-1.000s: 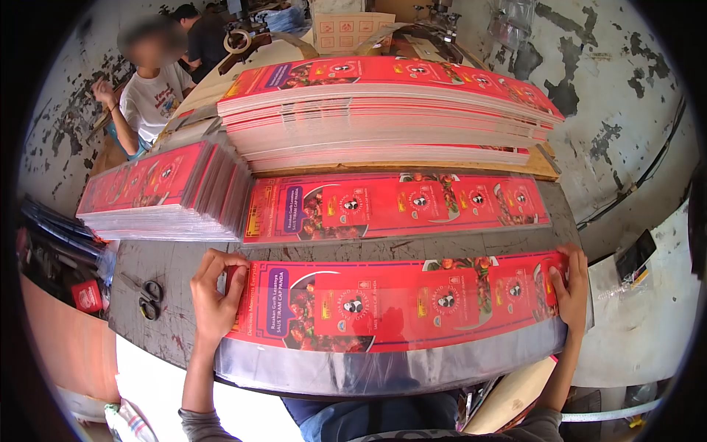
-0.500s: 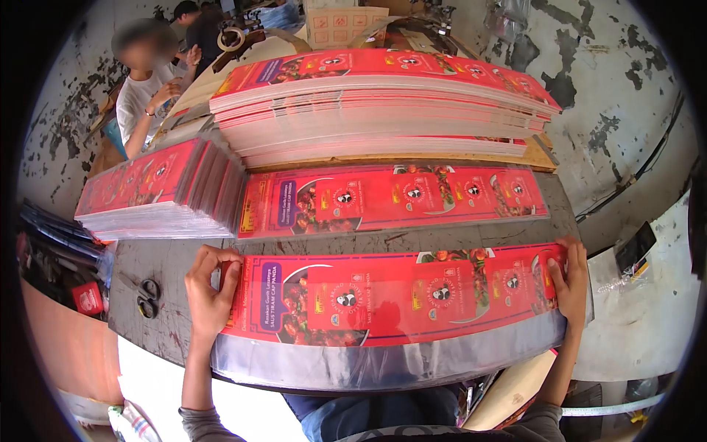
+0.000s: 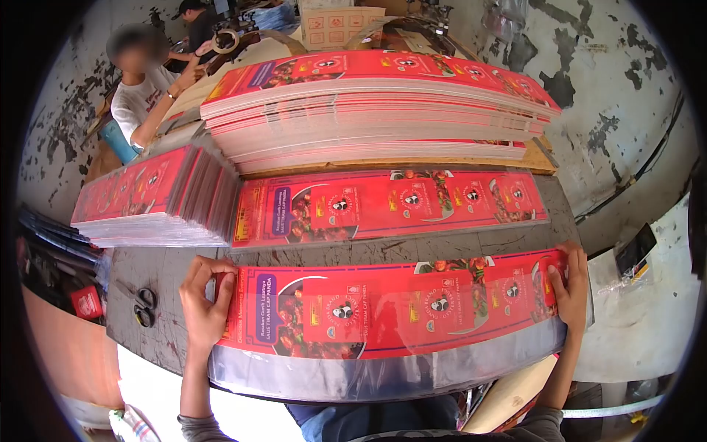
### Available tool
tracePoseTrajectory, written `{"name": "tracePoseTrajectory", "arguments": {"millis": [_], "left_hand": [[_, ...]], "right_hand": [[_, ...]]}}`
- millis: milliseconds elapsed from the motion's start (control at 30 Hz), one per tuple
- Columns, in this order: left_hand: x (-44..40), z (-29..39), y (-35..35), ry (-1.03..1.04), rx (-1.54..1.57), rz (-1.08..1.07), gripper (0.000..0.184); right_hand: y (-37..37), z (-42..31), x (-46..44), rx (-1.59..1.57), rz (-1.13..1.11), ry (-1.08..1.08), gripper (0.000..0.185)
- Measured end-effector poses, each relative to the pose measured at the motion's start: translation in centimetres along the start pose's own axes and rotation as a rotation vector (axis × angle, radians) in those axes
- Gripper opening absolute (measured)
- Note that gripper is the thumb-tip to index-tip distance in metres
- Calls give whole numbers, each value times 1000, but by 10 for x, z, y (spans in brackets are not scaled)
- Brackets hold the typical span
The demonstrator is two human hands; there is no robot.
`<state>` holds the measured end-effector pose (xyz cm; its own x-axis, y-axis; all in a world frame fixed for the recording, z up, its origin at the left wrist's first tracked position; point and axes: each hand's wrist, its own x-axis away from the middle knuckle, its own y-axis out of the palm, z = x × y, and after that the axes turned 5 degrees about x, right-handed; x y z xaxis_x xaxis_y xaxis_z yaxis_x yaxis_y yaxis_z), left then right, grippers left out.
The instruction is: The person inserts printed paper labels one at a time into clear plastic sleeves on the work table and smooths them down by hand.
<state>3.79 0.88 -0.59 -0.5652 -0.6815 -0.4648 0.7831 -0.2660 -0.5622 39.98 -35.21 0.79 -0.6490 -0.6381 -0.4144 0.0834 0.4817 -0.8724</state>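
Note:
A long red printed strip [image 3: 390, 313] lies at the table's front edge, with clear plastic [image 3: 383, 374] showing along its near side. My left hand [image 3: 206, 298] grips its left end, thumb on top and fingers curled at the edge. At the right end, my right hand [image 3: 570, 287] holds the corner the same way. Just beyond lies another red strip in clear plastic [image 3: 375, 206]. Behind that rises a tall stack of red strips [image 3: 375, 110]. A second stack, plastic-wrapped [image 3: 140, 191], stands at the left.
Black-handled scissors [image 3: 144, 306] lie on the grey table [image 3: 166, 269] left of my left hand. A wooden board [image 3: 545, 158] is under the tall stack. Another person [image 3: 136, 96] sits at the back left, and one more [image 3: 197, 29] is farther behind. A peeling wall stands right.
Both hands keep their hold on the strip, with its left end and my left hand slightly farther left in view. The seated person's arms have moved toward the tape roll.

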Motion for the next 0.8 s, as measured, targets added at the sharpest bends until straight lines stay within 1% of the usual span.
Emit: {"name": "tracePoseTrajectory", "arguments": {"millis": [200, 800], "left_hand": [[1, -1, 1, -10, 37, 13, 9], [1, 0, 0, -12, 18, 10, 9]], "right_hand": [[0, 1, 1, 5, -10, 10, 34], [-1, 0, 1, 28, -30, 21, 32]]}}
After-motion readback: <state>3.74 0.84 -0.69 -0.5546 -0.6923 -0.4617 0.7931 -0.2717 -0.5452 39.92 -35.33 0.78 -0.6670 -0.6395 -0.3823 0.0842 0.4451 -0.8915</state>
